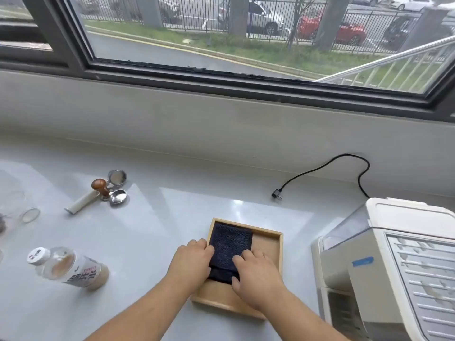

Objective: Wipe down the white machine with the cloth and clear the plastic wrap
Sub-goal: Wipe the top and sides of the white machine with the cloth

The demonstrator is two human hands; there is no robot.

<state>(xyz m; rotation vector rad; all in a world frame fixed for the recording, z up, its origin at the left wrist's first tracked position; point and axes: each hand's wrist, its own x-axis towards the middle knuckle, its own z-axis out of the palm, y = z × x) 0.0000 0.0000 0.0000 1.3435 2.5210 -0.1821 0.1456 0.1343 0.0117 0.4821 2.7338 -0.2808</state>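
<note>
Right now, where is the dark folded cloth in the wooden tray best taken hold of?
Probably at the dark cloth's near folded edge, from above: it lies flat against the wooden tray's left wall, while its right side is bare. Both the left hand and right hand already rest there.

tray (269, 236): on the counter (172, 217), near centre
cloth (231, 244): in the tray's left part
hands: left hand (192, 260) and right hand (258, 279) on the cloth
machine (394, 262): right of the tray
plug (277, 193): far of the tray
bottle (69, 268): near left
tamper (101, 189): far left
</note>
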